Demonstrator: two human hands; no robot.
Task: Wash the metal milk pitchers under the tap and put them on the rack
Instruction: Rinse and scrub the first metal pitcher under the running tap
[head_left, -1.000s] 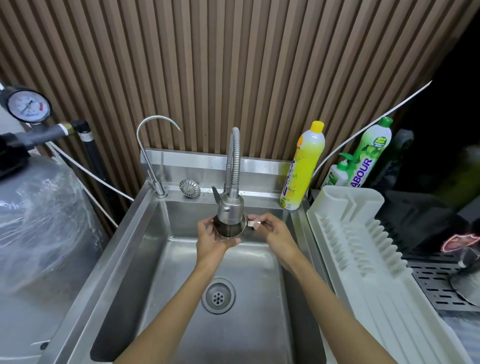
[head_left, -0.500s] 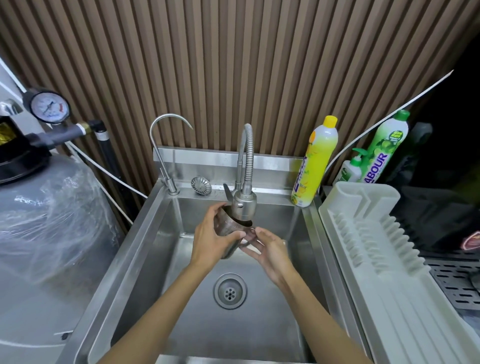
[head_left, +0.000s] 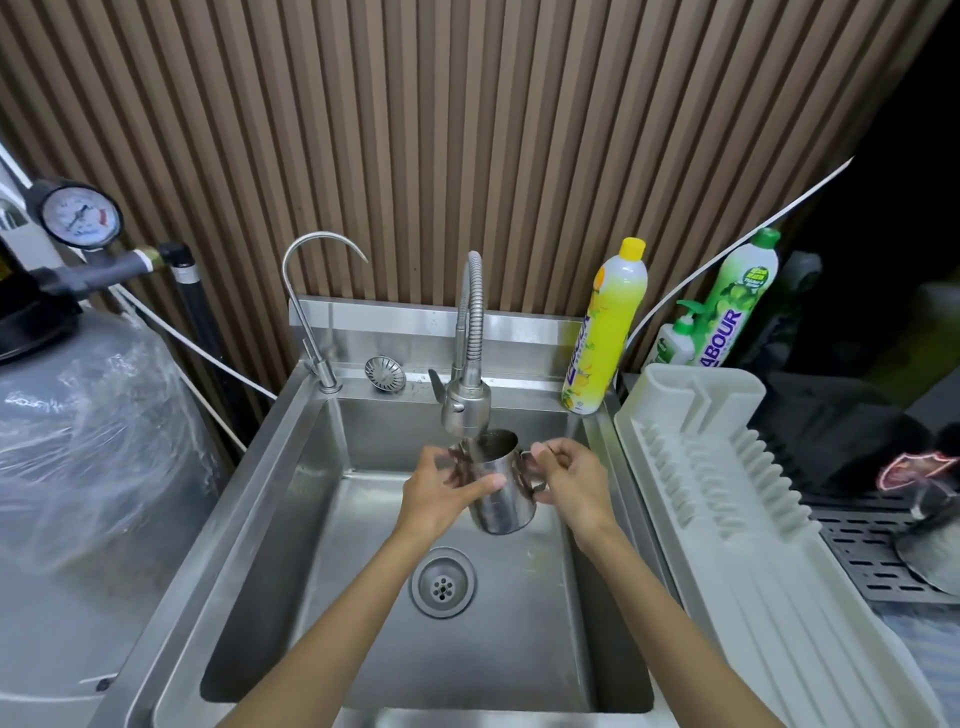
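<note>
On the far left stands a big tank wrapped in plastic (head_left: 88, 441); it is out of the way. In the steel sink (head_left: 291, 499), the left hand (head_left: 441, 491) wraps its fingers round the metal milk pitcher (head_left: 498, 488), held under the tap (head_left: 466, 410); water may be running, but it is too blurry to tell. The right hand (head_left: 574, 480) pinches the handle with curled fingers. The washing is not done; the white rack (head_left: 727, 519) on the right has no pitcher on it. A yellow soap bottle (head_left: 608, 327) stands near, and nothing blocks the way to the rack.
</note>
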